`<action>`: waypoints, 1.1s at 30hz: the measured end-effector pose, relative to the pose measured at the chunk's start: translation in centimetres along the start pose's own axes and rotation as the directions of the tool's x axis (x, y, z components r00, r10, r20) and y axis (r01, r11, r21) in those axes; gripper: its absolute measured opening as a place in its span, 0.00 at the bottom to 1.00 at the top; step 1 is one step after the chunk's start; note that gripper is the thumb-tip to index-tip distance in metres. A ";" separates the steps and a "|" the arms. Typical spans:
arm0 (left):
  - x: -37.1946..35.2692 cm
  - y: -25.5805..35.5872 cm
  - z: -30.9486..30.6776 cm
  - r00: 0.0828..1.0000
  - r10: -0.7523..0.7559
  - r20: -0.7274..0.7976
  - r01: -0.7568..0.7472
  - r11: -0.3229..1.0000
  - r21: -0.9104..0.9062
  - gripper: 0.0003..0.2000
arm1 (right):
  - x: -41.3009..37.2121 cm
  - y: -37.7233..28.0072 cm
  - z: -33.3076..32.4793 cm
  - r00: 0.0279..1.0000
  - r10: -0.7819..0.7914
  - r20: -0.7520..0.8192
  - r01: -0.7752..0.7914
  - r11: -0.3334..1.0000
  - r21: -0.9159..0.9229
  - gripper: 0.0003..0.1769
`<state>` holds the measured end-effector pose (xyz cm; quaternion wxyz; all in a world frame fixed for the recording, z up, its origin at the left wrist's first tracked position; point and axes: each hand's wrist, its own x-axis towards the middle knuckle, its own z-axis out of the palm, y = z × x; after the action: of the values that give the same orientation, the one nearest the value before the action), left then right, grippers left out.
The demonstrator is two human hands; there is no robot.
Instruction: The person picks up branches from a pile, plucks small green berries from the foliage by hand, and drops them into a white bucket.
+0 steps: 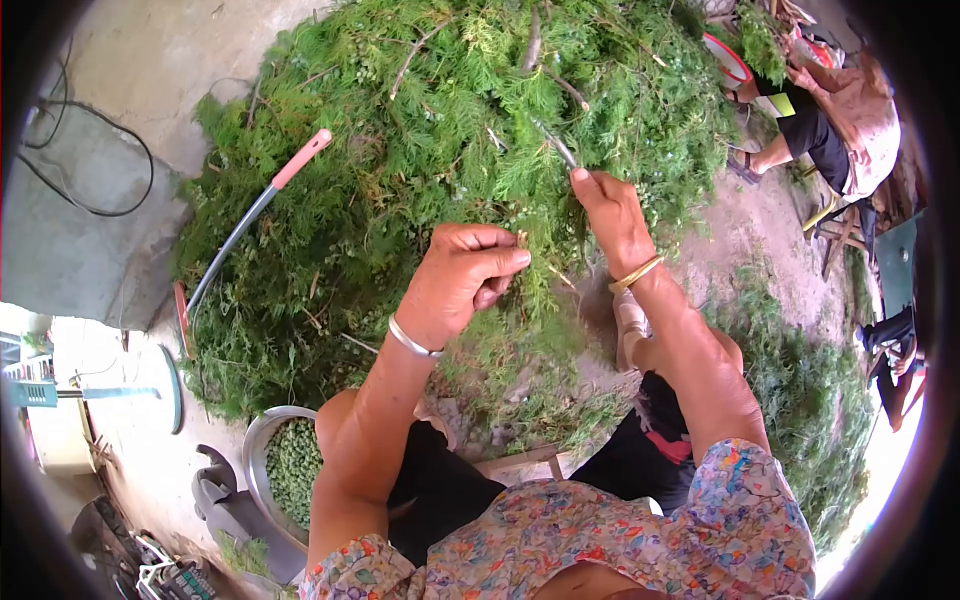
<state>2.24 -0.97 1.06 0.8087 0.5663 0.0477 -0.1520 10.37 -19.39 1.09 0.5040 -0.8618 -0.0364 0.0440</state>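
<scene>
Before me rises a large heap of green conifer branches (pixel 400 150). My left hand (pixel 465 275), with a silver bangle at the wrist, pinches the cut end of a small green sprig (pixel 540 285) that hangs at its right. My right hand (pixel 612 215), wearing a gold-coloured bangle, is closed around a thin metal tool (pixel 558 145) that points up and left over the heap; its handle is hidden in the fist. Both hands are above the near edge of the heap, a short way apart.
A curved saw with a pink handle (pixel 303 158) leans on the heap's left side. Low left stands a metal bowl (pixel 256 462) of small green cones. More cuttings (pixel 790 400) lie at right. Another person (pixel 850 125) sits upper right, holding greenery near a red-rimmed basin (pixel 727 60).
</scene>
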 end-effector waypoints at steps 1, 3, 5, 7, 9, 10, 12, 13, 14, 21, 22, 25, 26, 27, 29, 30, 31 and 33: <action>0.2 -0.2 -0.3 1.000 -0.016 -0.014 0.015 0.999 -0.048 0.05 | 0.0 1.1 1.1 0.976 -0.145 -0.161 0.140 0.989 -0.043 0.24; 0.3 -0.2 -0.3 0.997 -0.032 -0.066 0.028 0.998 -0.057 0.05 | -0.8 0.7 1.2 0.973 -0.191 -0.127 0.183 0.981 -0.068 0.22; 0.6 -0.3 -0.6 0.991 -0.036 -0.126 0.034 0.999 -0.023 0.05 | -1.2 0.7 1.1 0.987 -0.146 0.060 0.145 0.989 0.016 0.20; 0.8 -0.4 -0.6 0.992 -0.016 -0.129 0.018 1.000 0.015 0.05 | -2.1 0.4 1.4 0.971 -0.020 0.236 -0.032 0.976 0.215 0.20; 0.9 -0.5 -0.4 0.992 0.001 -0.128 0.006 0.999 0.053 0.05 | -2.9 -0.1 1.8 0.880 0.067 0.470 -0.264 0.892 0.367 0.20; 0.9 -0.5 -0.2 0.996 -0.004 -0.094 0.007 0.999 0.037 0.05 | -2.8 0.6 2.2 0.879 0.071 0.472 -0.268 0.891 0.366 0.20; 0.9 -0.6 -0.2 0.998 -0.011 -0.060 0.012 1.000 0.019 0.06 | -2.5 1.9 3.2 0.856 -0.113 0.505 -0.143 0.886 0.442 0.19; 1.0 -0.7 -0.2 0.998 -0.023 -0.059 0.024 1.000 0.002 0.06 | -2.6 1.6 3.1 0.839 -0.088 0.537 -0.249 0.815 0.523 0.16; 1.0 -0.8 -0.3 0.998 -0.036 -0.058 0.035 0.999 -0.013 0.06 | -2.5 1.7 3.2 0.839 -0.086 0.537 -0.251 0.815 0.522 0.16; 1.0 -0.4 -1.2 0.996 -0.089 0.032 0.091 0.994 -0.053 0.08 | -2.2 2.0 3.3 0.772 0.082 0.630 -0.513 0.665 0.542 0.10; 0.7 -0.1 -1.1 0.997 -0.080 0.010 0.080 0.997 -0.010 0.09 | -2.2 2.0 3.3 0.753 0.080 0.653 -0.545 0.633 0.550 0.10; 0.6 0.5 -1.1 0.997 -0.076 -0.020 0.077 0.996 0.035 0.09 | -2.3 1.7 3.2 0.736 0.071 0.673 -0.567 0.607 0.557 0.09; 0.6 0.6 -1.2 0.996 -0.083 -0.033 0.084 0.996 0.036 0.10 | -2.3 1.5 3.2 0.738 0.063 0.672 -0.559 0.614 0.556 0.09; 0.7 0.4 -1.4 0.995 -0.092 -0.047 0.094 0.994 0.047 0.10 | -2.4 1.3 3.1 0.737 0.045 0.675 -0.546 0.628 0.555 0.08; 0.7 0.3 -1.4 0.994 -0.095 -0.054 0.097 0.995 0.040 0.10 | -2.2 1.5 3.2 0.736 0.033 0.676 -0.538 0.633 0.556 0.09; 0.7 0.2 -1.3 0.993 -0.097 -0.061 0.099 0.995 0.032 0.10 | -2.2 1.6 3.2 0.735 0.020 0.678 -0.531 0.639 0.557 0.09; 0.7 0.2 -1.2 0.994 -0.097 -0.057 0.100 0.994 0.035 0.10 | -2.2 1.5 3.1 0.739 0.020 0.674 -0.528 0.637 0.561 0.09; 0.6 0.0 -1.0 0.989 -0.100 -0.105 0.104 0.994 0.032 0.10 | -2.2 1.4 3.0 0.722 0.031 0.691 -0.565 0.601 0.565 0.08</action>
<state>2.90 -0.15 0.58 0.7855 0.5853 0.1156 -0.1646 7.82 -17.71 -1.47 0.7527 -0.5037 -0.0228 0.4233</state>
